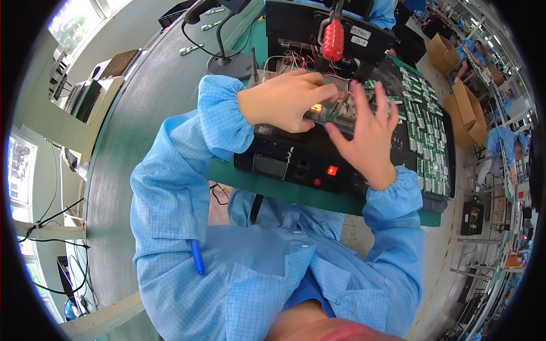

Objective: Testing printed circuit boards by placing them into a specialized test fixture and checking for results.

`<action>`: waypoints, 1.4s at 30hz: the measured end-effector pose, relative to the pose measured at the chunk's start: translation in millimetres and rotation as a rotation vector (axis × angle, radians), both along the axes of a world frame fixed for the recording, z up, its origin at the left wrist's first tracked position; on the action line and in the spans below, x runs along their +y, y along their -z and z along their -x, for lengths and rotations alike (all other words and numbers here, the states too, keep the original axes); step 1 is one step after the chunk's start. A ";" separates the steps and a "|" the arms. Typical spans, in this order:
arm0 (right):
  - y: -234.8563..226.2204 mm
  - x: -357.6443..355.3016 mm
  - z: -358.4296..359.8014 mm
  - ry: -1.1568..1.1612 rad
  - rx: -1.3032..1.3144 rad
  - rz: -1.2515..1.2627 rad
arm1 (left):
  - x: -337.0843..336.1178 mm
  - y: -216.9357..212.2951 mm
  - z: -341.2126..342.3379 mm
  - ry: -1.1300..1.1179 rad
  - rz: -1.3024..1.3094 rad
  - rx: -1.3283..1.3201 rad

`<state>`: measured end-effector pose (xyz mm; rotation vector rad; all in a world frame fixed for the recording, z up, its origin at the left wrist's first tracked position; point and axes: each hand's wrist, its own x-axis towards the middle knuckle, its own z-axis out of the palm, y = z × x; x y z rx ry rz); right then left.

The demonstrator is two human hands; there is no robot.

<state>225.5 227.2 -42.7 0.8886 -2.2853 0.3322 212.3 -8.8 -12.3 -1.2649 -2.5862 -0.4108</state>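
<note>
My left hand [286, 99] rests on top of a black test fixture [296, 162], fingers curled onto a small clear-covered circuit board [330, 111] with an orange light glowing on it. My right hand [367, 133] hovers just right of the board, fingers spread, thumb touching its near edge. Above the board stands a clamp lever with a red handle [333, 40]. The fixture's front face shows a red lit button [332, 170].
A black tray of several small green circuit boards [426, 142] lies right of the fixture. A black stand with a round base [227, 62] sits on the grey-green bench at the left. Cardboard boxes [466, 111] and other workers in blue coats are at far right.
</note>
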 end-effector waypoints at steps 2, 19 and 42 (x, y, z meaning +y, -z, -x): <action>2.9 1.3 2.1 0.006 -0.028 -0.019 | 0.1 0.2 0.9 -0.014 0.016 -0.013; 20.4 -8.0 -5.7 0.029 -0.042 0.164 | 26.0 26.3 -2.7 0.101 -0.571 0.539; 22.7 -23.1 -7.4 0.162 -0.070 0.223 | -6.0 80.6 -10.8 -0.116 -0.897 0.645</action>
